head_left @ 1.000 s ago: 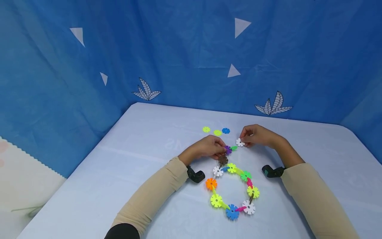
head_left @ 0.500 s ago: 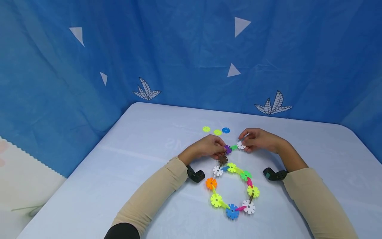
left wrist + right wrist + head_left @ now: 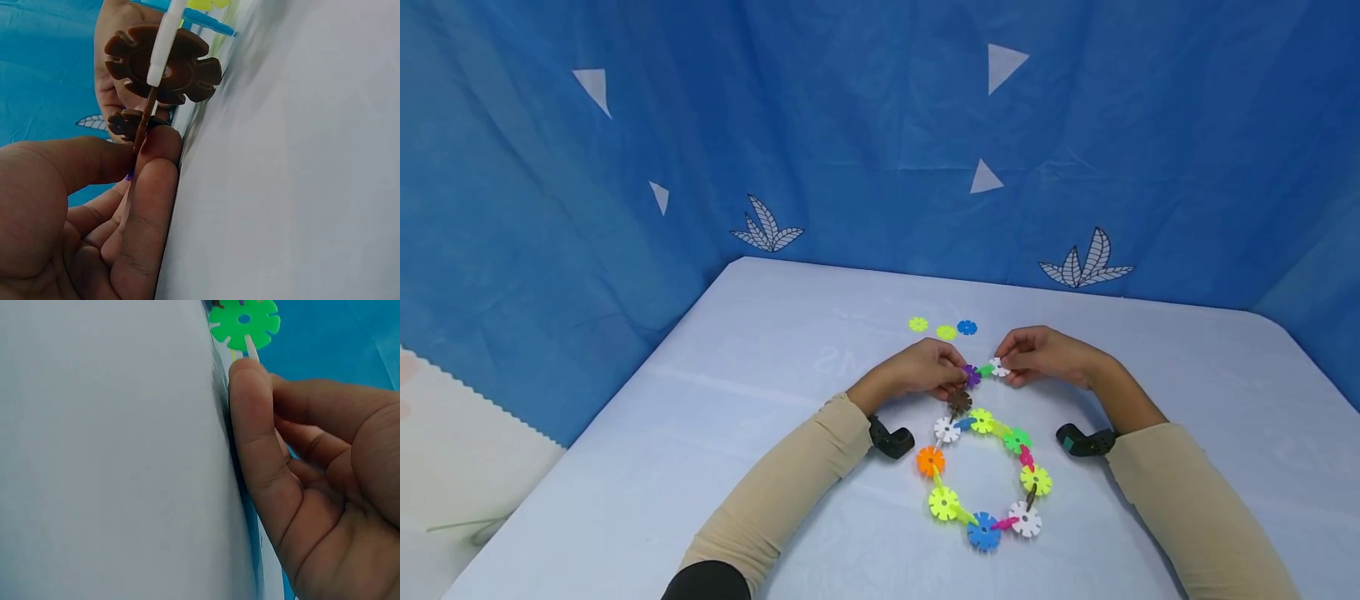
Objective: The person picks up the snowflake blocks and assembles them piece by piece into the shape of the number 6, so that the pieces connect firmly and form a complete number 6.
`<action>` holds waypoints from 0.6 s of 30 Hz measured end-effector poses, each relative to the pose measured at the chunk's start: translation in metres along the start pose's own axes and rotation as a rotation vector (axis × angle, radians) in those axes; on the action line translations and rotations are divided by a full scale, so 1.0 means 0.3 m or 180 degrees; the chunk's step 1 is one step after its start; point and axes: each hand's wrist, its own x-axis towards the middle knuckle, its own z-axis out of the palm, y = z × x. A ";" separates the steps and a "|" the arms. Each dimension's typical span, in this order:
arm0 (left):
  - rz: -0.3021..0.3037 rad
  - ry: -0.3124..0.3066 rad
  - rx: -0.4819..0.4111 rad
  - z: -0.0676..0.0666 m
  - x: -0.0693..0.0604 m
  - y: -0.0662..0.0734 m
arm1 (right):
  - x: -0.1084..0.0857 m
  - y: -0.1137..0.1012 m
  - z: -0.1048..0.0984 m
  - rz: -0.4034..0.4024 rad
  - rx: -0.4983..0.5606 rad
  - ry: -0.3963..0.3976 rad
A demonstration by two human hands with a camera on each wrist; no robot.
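Notched interlocking discs form a colourful chain on the table, with a ring whose blue disc (image 3: 984, 532) lies nearest me. From the ring's far side the chain runs up through a brown disc (image 3: 959, 402), a purple disc (image 3: 972, 376) and a green disc (image 3: 215, 2) (image 3: 244, 324). My left hand (image 3: 927, 369) pinches a brown disc (image 3: 145, 122), seen edge-on in the left wrist view, between thumb and fingers. With thumb and forefinger my right hand (image 3: 1048, 357) pinches a white disc (image 3: 998, 367). Its edge meets the green disc's rim; how deep it sits is hidden.
Beyond my hands lie three loose discs: a yellow one (image 3: 918, 324), another yellow one (image 3: 946, 332) and a blue one (image 3: 967, 327). A white cloth covers the table (image 3: 790, 350). Behind its far edge hangs a blue curtain (image 3: 865, 150).
My right hand has brought the white disc left and slightly down, from apart to against the green disc. My left hand and the ring have stayed in place.
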 end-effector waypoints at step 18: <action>-0.0007 0.0064 0.0097 0.011 -0.013 0.012 | 0.008 -0.007 0.035 -0.0094 -0.0065 0.0067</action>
